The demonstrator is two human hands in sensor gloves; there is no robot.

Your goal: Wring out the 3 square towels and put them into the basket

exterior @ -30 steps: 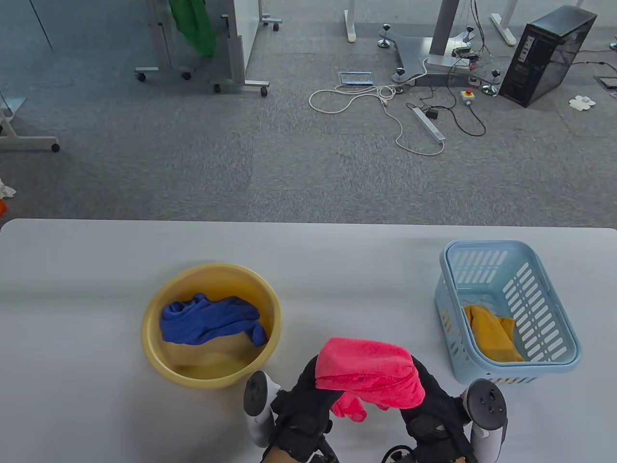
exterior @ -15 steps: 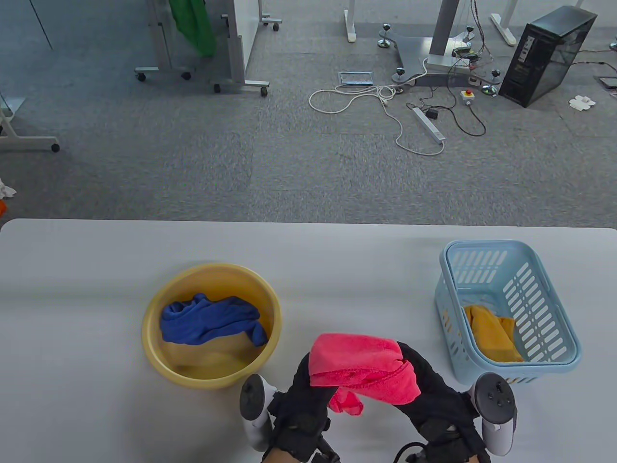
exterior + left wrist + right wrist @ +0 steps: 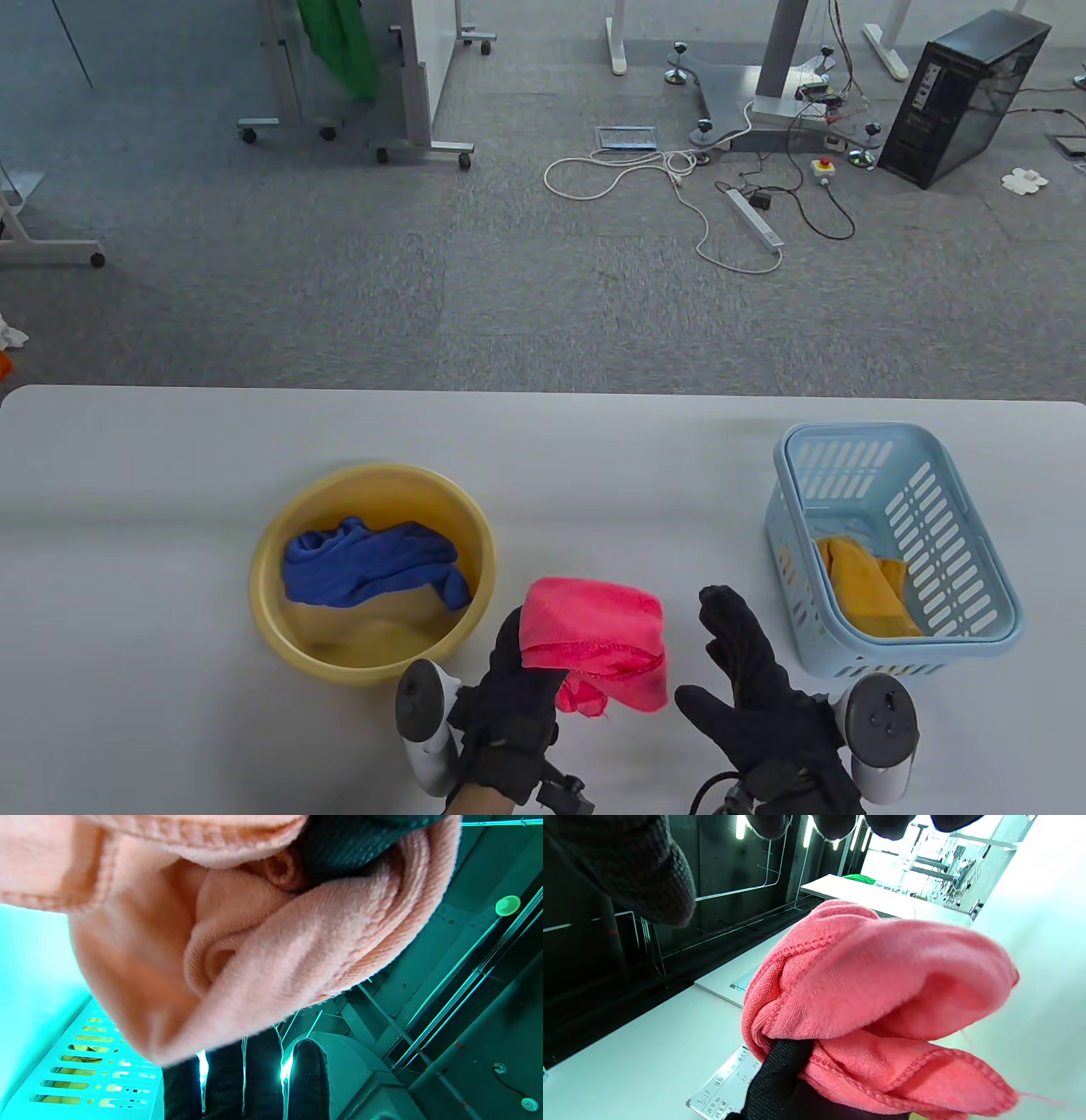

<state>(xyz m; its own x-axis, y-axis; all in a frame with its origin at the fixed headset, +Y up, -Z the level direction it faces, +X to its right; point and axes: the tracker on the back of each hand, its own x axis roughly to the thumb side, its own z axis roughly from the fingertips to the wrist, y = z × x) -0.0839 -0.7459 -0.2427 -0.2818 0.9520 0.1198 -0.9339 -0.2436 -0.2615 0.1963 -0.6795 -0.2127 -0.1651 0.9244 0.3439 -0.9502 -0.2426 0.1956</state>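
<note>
The white counter (image 3: 170, 526) fills the lower half of the frame, carrying a yellow basin (image 3: 280, 624) at lower left with a blue towel (image 3: 369, 564) inside, and a light-blue basket (image 3: 959, 543) at lower right holding an orange towel (image 3: 865, 590). Between them, at bottom centre, the left hand (image 3: 509, 705) keeps a closed grip on the bunched pink towel (image 3: 594, 637), raised above the counter. Just right of it the right hand (image 3: 755, 705) has a slack, empty grip, fingers spread and clear of the cloth.
</note>
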